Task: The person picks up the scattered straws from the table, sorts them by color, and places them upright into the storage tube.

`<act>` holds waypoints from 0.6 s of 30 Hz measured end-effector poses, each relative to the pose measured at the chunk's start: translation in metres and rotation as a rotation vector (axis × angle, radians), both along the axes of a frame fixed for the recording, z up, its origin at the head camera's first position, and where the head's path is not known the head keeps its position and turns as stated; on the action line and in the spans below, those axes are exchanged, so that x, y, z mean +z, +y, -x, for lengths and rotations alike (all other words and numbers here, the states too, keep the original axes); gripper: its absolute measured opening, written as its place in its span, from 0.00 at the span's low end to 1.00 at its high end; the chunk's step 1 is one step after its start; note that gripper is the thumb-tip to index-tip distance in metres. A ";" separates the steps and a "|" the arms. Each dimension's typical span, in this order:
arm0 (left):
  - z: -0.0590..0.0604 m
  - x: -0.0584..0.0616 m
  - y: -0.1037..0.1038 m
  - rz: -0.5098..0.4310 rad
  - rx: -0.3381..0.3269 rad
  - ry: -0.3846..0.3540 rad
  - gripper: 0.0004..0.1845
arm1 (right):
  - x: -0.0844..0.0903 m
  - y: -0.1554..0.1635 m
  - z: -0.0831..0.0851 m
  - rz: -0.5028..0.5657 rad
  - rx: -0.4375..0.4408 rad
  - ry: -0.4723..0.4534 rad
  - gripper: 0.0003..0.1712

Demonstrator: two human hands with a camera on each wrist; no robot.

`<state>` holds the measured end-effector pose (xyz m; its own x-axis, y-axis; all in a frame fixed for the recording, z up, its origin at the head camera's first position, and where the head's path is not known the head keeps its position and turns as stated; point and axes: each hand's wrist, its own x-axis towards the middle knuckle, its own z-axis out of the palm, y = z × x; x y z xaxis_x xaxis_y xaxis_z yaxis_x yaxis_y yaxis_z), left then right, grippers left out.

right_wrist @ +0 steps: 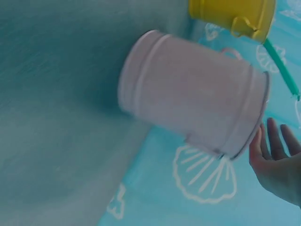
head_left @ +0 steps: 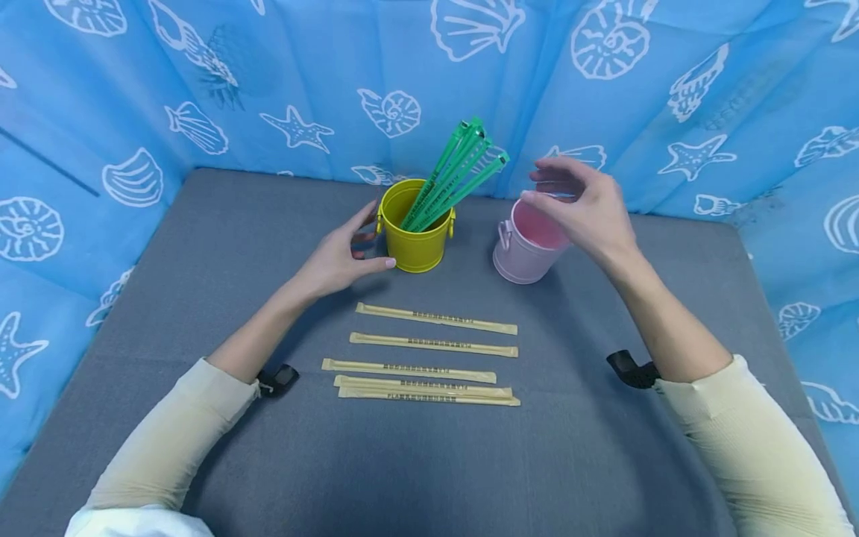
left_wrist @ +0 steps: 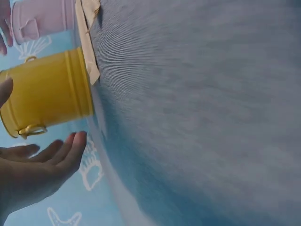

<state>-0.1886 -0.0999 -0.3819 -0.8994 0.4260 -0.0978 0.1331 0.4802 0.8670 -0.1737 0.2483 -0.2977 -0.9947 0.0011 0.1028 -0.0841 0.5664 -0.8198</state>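
Head view: the left grip (head_left: 338, 257) was spread beside the yellow pail (head_left: 417, 250), the right grip (head_left: 593, 212) spread by the pink pail (head_left: 520, 261), both pails on the bench (head_left: 429, 470). Left wrist: fingers showed a gap — soft squeezing seemed best. Right wrist: rim close — slow seemed safest.

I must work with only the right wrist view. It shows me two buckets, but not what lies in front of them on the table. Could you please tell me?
Observer: In the head view, several slim tan packets lie there.
Operator: Thank you. At the yellow bucket I can see what seems one green strip. Is it alone?
Observer: No, several green packets lean together inside that bucket.
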 end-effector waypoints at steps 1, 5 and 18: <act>-0.002 -0.001 -0.003 0.009 -0.003 -0.007 0.51 | -0.002 0.003 -0.002 -0.007 0.000 0.030 0.30; -0.012 -0.002 -0.011 0.029 -0.021 -0.040 0.46 | -0.009 0.015 -0.010 -0.041 -0.018 0.098 0.29; -0.040 -0.014 -0.020 0.040 -0.086 -0.027 0.31 | -0.032 0.047 -0.021 0.030 0.009 -0.011 0.36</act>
<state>-0.1485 -0.1203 -0.3954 -0.8565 0.4968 -0.1401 0.1522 0.5024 0.8511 -0.1526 0.2950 -0.3302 -0.9957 -0.0054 0.0922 -0.0805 0.5409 -0.8372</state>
